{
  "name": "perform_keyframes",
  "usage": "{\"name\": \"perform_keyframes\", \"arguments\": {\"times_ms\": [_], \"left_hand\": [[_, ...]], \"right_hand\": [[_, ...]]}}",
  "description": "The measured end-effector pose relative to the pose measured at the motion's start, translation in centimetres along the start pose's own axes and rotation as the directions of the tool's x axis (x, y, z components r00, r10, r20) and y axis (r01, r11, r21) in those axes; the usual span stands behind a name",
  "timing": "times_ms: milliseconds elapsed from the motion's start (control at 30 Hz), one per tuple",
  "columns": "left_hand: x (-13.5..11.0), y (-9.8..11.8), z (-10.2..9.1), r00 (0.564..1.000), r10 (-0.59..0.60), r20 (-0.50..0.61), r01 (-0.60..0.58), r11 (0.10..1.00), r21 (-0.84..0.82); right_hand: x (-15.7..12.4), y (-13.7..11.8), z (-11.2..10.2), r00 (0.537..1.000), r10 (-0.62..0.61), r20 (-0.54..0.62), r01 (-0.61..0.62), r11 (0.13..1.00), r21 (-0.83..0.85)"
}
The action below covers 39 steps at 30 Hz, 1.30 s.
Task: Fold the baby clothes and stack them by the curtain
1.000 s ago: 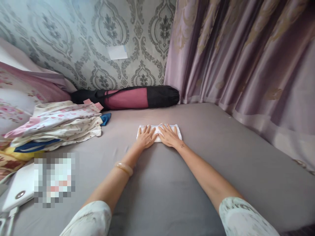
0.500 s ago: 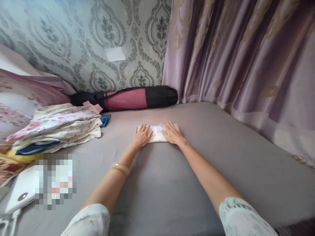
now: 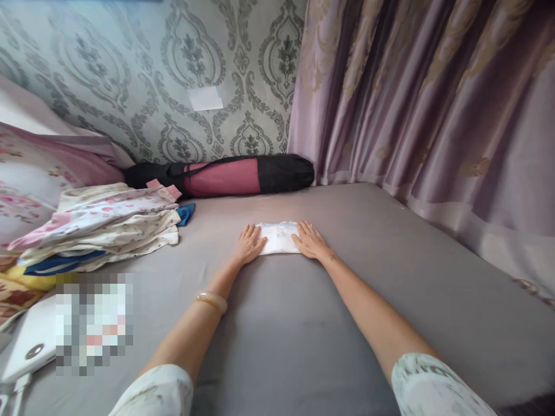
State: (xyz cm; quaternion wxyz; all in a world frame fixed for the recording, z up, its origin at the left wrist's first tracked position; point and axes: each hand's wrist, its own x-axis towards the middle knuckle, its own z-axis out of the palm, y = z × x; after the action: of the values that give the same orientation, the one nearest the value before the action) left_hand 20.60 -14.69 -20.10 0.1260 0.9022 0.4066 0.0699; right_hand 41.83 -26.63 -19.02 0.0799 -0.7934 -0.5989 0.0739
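A small folded white cloth (image 3: 280,238) lies on the grey bed sheet (image 3: 303,323) ahead of me. My left hand (image 3: 249,244) rests flat at its left end, fingers stretched out. My right hand (image 3: 310,240) lies flat on its right end, fingers spread. Neither hand grips the cloth; both press on its ends, and the middle of the cloth shows between them. A pale bangle (image 3: 211,300) sits on my left wrist.
A stack of folded floral clothes (image 3: 104,222) lies at the left, with pillows (image 3: 39,173) behind. A black and maroon roll bag (image 3: 225,175) lies along the wallpapered wall. Purple curtains (image 3: 425,115) hang at the right. A white device (image 3: 30,346) sits at lower left.
My hands have slid apart from the middle of the cloth toward its two ends, uncovering its centre. The cloth looks narrower than a second ago.
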Motion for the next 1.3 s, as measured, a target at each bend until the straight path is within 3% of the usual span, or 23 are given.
{"name": "perform_keyframes", "arguments": {"times_ms": [233,400,533,600,700,767,867,1033,1233,1300], "left_hand": [[-1.8,-1.2,-0.4,0.995,-0.018,-0.096,0.015,0.999,-0.036],[-2.4,-1.2,-0.4,0.998,-0.009,-0.066,0.011,1.000,0.023],[-2.5,-1.0,-0.4,0.997,-0.011,-0.078,0.014,0.999,0.030],[-2.5,-1.0,-0.3,0.994,-0.005,-0.105,0.007,1.000,0.012],[-2.6,-1.1,-0.2,0.985,0.011,-0.174,-0.014,1.000,-0.016],[-2.6,-1.2,-0.1,0.977,0.023,-0.212,-0.028,0.999,-0.023],[-2.6,-1.3,0.1,0.977,0.045,-0.208,-0.050,0.998,-0.022],[-2.5,-1.5,0.2,0.985,0.029,-0.169,-0.036,0.999,-0.040],[-2.4,-1.8,0.3,0.979,0.025,-0.202,-0.042,0.996,-0.082],[-2.3,-2.0,0.5,0.973,0.024,-0.230,-0.048,0.994,-0.098]], "right_hand": [[-0.1,-0.4,-0.8,0.997,-0.015,-0.076,0.009,0.997,-0.075],[0.0,0.2,0.5,0.999,0.016,-0.034,-0.017,1.000,-0.025],[0.1,0.3,-0.1,0.999,0.030,0.025,-0.029,0.999,-0.025],[0.2,-0.2,-0.8,0.998,0.050,0.049,-0.049,0.998,-0.032],[0.2,-2.0,-1.3,1.000,0.021,-0.017,-0.022,0.999,-0.046],[0.3,-3.4,-1.1,0.998,-0.039,-0.058,0.038,0.999,-0.028],[0.6,-4.9,-0.1,0.997,-0.075,-0.031,0.076,0.997,0.017],[1.0,-4.8,1.2,0.998,-0.056,-0.013,0.056,0.998,0.010],[1.2,-5.2,0.1,0.998,-0.039,0.052,0.037,0.998,0.042],[1.4,-6.0,-0.3,0.998,-0.056,0.024,0.055,0.998,0.039]]}}
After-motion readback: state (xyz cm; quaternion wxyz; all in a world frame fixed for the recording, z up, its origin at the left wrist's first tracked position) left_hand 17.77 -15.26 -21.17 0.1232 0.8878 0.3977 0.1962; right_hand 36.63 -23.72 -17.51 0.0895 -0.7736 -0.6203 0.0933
